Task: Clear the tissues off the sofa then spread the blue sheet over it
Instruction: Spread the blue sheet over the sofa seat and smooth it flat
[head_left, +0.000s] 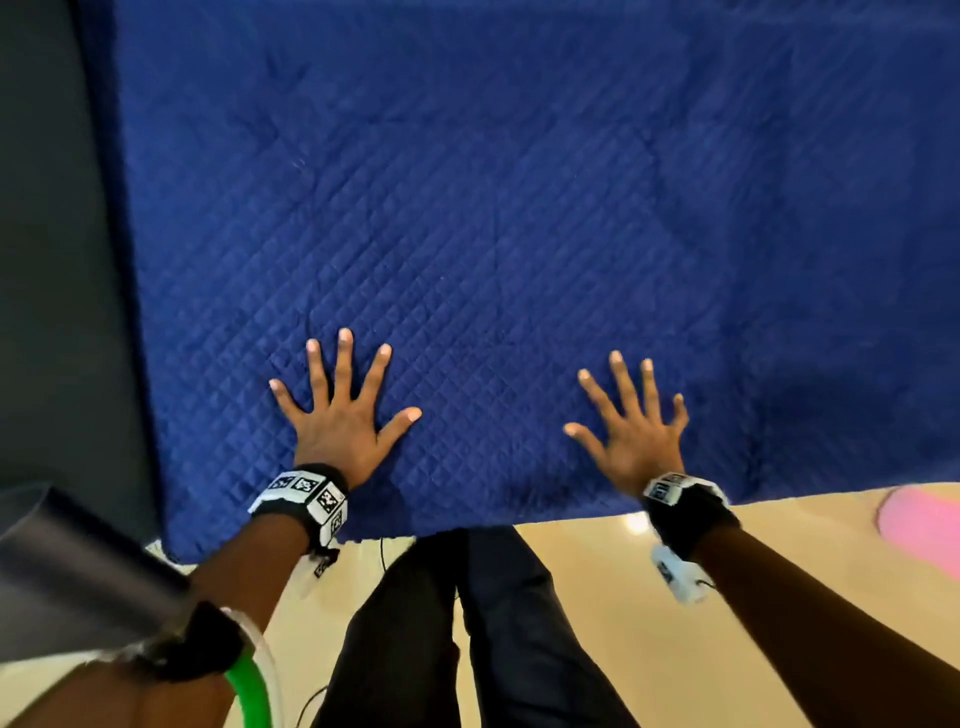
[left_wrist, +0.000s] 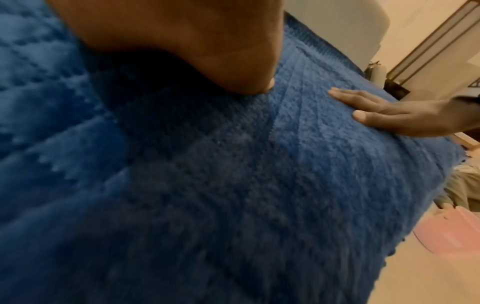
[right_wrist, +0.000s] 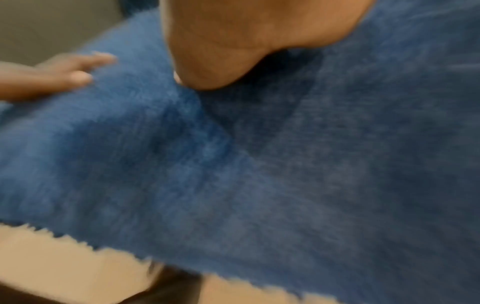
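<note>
Smoothing stage, by the look of it: the blue sheet (head_left: 519, 208) is already laid over the sofa (head_left: 57, 260), covering the seat from its left edge, where a dark strip of upholstery is bare, out past the right frame edge, with the near hem hanging down the front toward the floor (head_left: 675, 597). No tissues visible anywhere in frame, so I'd judge the clearing part done. Left hand (head_left: 340, 415) is flat on the quilted fabric, fingers splayed wide, holding nothing. Right hand (head_left: 631, 431) is likewise spread and empty, well apart from the left; its blur in the right wrist view suggests it's mid-sweep. To do this well: keep palms flat, sweep outward from the middle toward the ends so faint creases get pushed off rather than bunched, use light pressure so the sheet doesn't drag off the back, then check the hem hangs level. Risk is pulling the near edge down unevenly. View differences: head view gives the whole layout, the diamond quilting, the person's dark trousers (head_left: 467, 623) against the front of the sofa and a pink object (head_left: 924, 519) on the floor to the right. Left wrist view shows what head can't: a crease line running up the fabric between the hands, the jagged hem, a pale wall and framed panel behind, and the right hand side-on, fingers flat on the cloth. Right wrist view is soft, but confirms the hem against the floor and the left hand lying flat.
</note>
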